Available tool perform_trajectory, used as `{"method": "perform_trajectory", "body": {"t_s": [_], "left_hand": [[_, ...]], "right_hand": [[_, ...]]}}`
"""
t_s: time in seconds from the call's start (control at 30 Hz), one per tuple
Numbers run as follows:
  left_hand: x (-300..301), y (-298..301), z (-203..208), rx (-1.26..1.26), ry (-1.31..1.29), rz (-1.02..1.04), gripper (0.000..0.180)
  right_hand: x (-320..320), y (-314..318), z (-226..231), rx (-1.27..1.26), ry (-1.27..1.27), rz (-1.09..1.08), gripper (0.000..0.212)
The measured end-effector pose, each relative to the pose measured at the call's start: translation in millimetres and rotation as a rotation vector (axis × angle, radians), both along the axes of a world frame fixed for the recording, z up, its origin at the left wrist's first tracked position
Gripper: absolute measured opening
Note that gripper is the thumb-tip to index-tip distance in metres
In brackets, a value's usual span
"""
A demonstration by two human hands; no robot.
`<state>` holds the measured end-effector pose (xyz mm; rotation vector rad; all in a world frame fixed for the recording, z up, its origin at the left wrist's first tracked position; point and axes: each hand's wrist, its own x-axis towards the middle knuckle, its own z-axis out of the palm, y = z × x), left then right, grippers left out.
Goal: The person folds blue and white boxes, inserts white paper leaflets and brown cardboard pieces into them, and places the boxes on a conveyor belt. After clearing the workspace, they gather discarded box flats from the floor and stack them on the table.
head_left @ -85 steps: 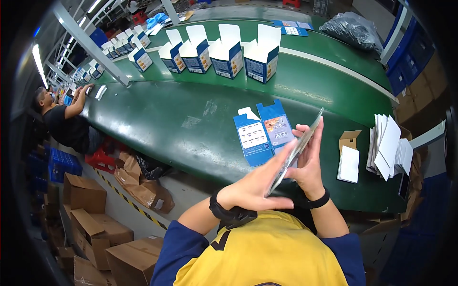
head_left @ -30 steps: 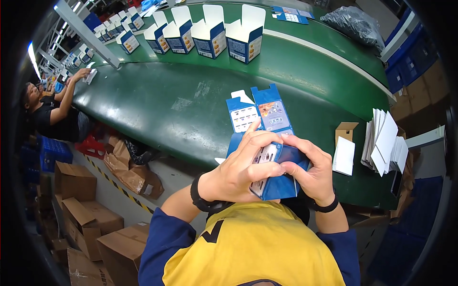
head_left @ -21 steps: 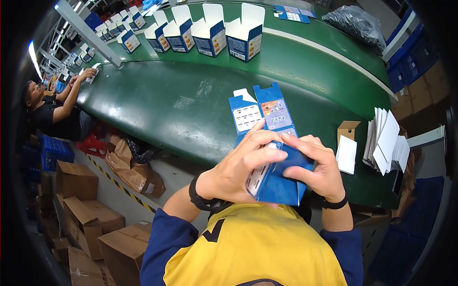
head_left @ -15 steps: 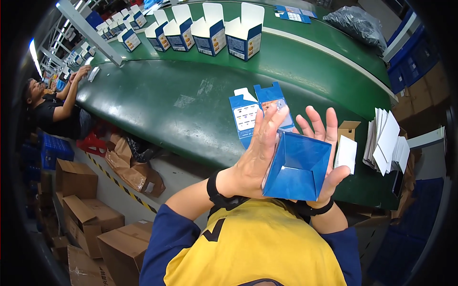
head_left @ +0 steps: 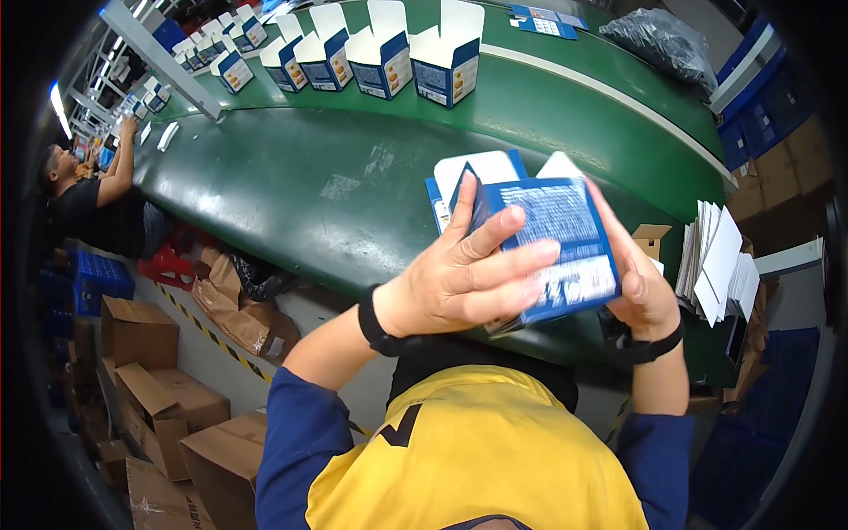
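A blue printed carton (head_left: 565,221) hangs in front of me above the near edge of the green work surface, tilted, with white flaps standing out at its far end. Across its printed side lie the fingers of my left hand (head_left: 464,283), closed on it from the left. My right hand (head_left: 640,283) holds the carton's right side, fingers along the edge and thumb bent near the lower corner. Partly hidden behind the carton, flat blue carton blanks (head_left: 435,193) lie on the green surface.
Open blue-and-white cartons (head_left: 446,75) stand in a row at the back. White sheets (head_left: 707,256) stack up at the right, beside a small brown box (head_left: 652,237). A grey plastic bag (head_left: 658,44) lies far right. Another person (head_left: 97,199) works at the left; brown cartons (head_left: 168,397) sit on the floor.
The carton has turned from its plain blue end to its printed side and moved up and away from me. My hands have closed round it from a flatter, spread hold.
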<state>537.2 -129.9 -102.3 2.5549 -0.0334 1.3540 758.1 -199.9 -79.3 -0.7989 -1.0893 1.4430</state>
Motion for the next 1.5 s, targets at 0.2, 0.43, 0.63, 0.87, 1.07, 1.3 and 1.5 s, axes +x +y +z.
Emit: {"method": "perform_trajectory", "body": {"t_s": [0.2, 0.43, 0.63, 0.87, 1.07, 1.3, 1.5], "left_hand": [[-30, 41, -5, 0.214, 0.230, 0.285, 0.071], [-29, 11, -50, -0.780, 0.596, 0.663, 0.094], [-33, 15, -60, -1.376, 0.231, 0.654, 0.099], [-32, 38, -53, -2.032, -0.195, 0.231, 0.091], [-19, 45, -63, -1.909, -0.195, 0.321, 0.077], [2, 29, -78, -1.473, -0.082, 0.413, 0.055], [32, 1, -38, -1.564, -0.364, 0.209, 0.047]], "right_hand": [[1, 88, -2, -0.293, -0.043, 0.307, 0.086], [49, 249, -103, 0.251, -0.630, -0.467, 0.123], [18, 201, -115, -0.050, -0.808, -0.502, 0.115], [-1, 60, -108, -0.344, -0.579, -0.210, 0.102], [-7, 41, -102, -0.501, -0.040, -0.581, 0.082], [-30, 6, -75, -0.151, 0.040, -0.313, 0.054], [-34, -31, -62, 0.122, -0.488, -0.155, 0.055]]}}
